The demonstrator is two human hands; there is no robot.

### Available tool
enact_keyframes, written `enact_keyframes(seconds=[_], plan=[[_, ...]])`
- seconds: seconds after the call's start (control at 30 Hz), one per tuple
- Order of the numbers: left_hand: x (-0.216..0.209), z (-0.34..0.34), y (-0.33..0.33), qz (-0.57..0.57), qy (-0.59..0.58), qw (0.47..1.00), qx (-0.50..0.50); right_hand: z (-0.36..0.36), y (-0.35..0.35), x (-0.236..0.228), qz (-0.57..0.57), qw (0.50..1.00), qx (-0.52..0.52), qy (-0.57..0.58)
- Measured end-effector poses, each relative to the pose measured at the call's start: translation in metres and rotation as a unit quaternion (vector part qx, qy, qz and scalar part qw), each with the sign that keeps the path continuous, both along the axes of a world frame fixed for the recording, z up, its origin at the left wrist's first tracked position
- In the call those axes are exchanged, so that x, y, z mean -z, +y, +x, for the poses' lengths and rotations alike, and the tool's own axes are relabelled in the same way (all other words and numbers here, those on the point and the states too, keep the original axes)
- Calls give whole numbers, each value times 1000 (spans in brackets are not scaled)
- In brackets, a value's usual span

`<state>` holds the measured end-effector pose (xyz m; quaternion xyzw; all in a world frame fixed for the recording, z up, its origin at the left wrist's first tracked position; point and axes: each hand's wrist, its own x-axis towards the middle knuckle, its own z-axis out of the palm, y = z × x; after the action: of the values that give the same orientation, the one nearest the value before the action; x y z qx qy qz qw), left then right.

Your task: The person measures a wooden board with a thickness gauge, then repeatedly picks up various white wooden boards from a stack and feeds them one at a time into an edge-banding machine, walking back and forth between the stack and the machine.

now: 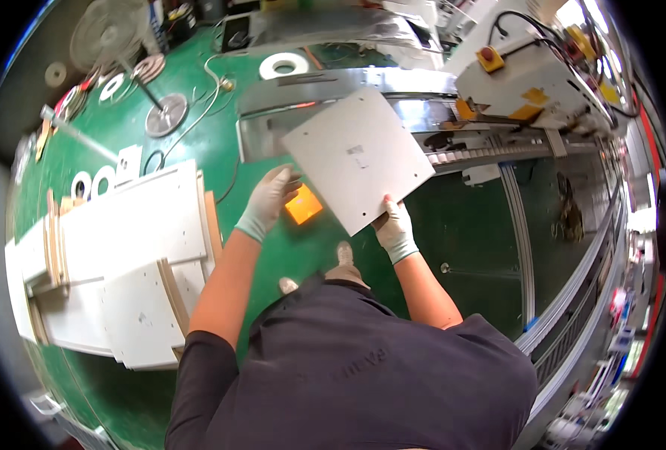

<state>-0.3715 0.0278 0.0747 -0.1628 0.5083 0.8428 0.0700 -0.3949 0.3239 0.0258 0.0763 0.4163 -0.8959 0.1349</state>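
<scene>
Green floor [211, 146] spreads below a white panel [363, 169], which overlaps, in view, the near edge of a metal bed [264, 136]. Right hand [395, 230] grips its near-right edge; left hand [269, 196], loosely open, hovers beside its left.

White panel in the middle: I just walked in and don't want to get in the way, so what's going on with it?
A person in gloves is holding the white panel by its near edge with the right hand, thumb on top. The left hand is beside the panel's left edge, with no clear grip on it. More white boards lie stacked to the left, and a metal machine stands ahead.
</scene>
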Motion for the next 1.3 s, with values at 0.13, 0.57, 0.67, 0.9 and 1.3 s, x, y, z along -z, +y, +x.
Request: enact_keyframes(seconds=[0.13,0.57,0.67,0.9,1.3], plan=[[27,-77,38,-582,164,795,53,-27,36,17,-42,981,175,-71],[34,-116,28,-827,95,513,210,-177,37,13,158,829,498,-198],[40,-115,31,-840,83,497,200,-193,65,27,167,821,509,-198],[44,-118,34,-848,58,480,218,-242,185,34,156,831,521,-121],[32,-120,38,-824,4,538,179,-318,341,60,18,877,471,-93]])
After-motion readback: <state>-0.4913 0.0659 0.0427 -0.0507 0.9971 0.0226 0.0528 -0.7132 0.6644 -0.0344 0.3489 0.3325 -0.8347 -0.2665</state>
